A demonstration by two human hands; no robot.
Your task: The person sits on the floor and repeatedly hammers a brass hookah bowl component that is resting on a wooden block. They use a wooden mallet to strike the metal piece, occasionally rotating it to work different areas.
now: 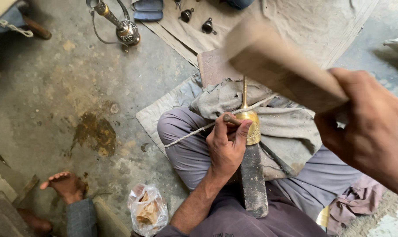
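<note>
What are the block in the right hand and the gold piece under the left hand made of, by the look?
Block: looks like wood, tan, matte and unpainted, though motion blur hides any grain. Gold piece: probably brass, with a yellow metallic shine and a thin rod rising from it. The right hand grips the block; the left hand holds a small dark punch against the piece.

Shiny golden brass piece (250, 125), tan wooden block (278, 66), grey-purple trousers (185, 149), stained grey cloth (286, 127), dark speckled bar (253, 184)

Stained concrete floor (76, 96) bearing a grey mat (163, 112) under the seated person; a tan cloth (304, 22) beyond; a brass stem (120, 26); a plastic bag (148, 210); a bare foot (67, 184)
</note>
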